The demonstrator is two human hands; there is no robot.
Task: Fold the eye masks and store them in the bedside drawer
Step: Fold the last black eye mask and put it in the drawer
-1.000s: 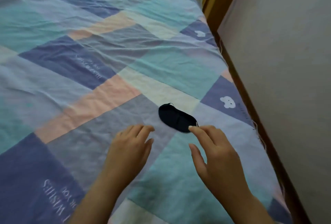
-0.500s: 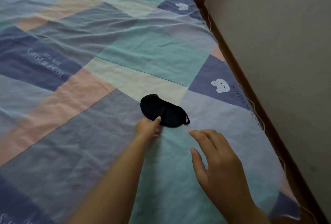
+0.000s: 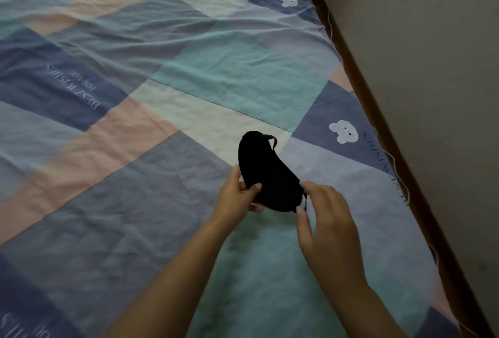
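A black eye mask point(image 3: 267, 173) is lifted off the patchwork bedsheet point(image 3: 135, 189), its long axis running from upper left to lower right, a strap loop showing at its top. My left hand point(image 3: 239, 196) pinches its lower left edge between thumb and fingers. My right hand point(image 3: 326, 218) touches the mask's lower right end with thumb and fingertips, where the thin strap hangs. No drawer is in view.
The bed's wooden side rail point(image 3: 405, 175) runs along the right, tight against a plain wall point(image 3: 432, 67). The sheet has pastel squares, with white bear prints point(image 3: 343, 131) near the right edge.
My left hand took hold of the mask and raised it off the sheet, turning it more upright. My right hand moved in to its lower right end.
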